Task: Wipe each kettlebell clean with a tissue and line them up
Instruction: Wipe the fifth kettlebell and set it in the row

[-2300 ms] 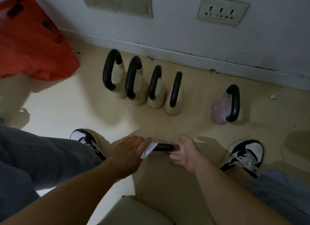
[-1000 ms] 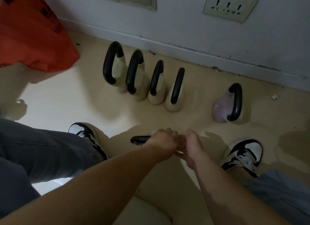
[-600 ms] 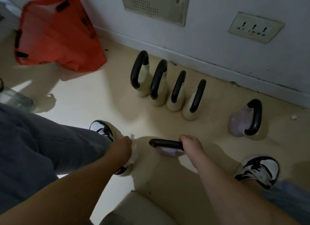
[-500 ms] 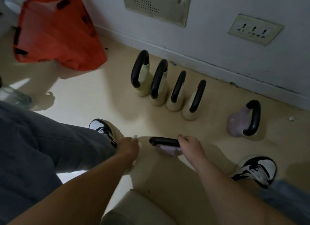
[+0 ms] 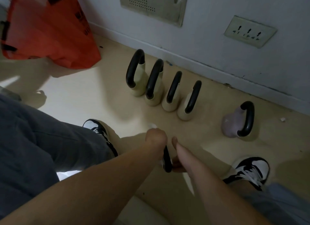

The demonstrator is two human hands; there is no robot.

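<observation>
- The wall [image 5: 234, 45] with its socket plate [image 5: 250, 32] and vented panel [image 5: 151, 3] runs across the far side, well beyond the grip; it seems to serve as the guide for the line of weights.
- An orange bag [image 5: 45, 28] slumps on the floor far off to the left of the grip, clear of the work.
- Four cream kettlebells [image 5: 167, 99] stand upright side by side ahead of the grip, black handles all turned the same way, so they read as the finished part of the line.
- A purple kettlebell [image 5: 234, 124] stands alone ahead and to the right of the grip, apart from the row and probably waiting for its turn.
- The person's two shoes [image 5: 250, 170] are planted either side of the grip, leaving a working space between the feet.
- The left hand [image 5: 156, 140] is closed around a white tissue [image 5: 151, 125], whose corner peeks out beyond the knuckles, and it sits against the black handle [image 5: 166, 161] as if rubbing it.
- The right hand [image 5: 177, 154] is just right of that handle, fingers curled at its near end, apparently steadying it; how firmly it grips I cannot tell.
- The kettlebell being wiped shows only this handle, between the hands; its body is hidden.
</observation>
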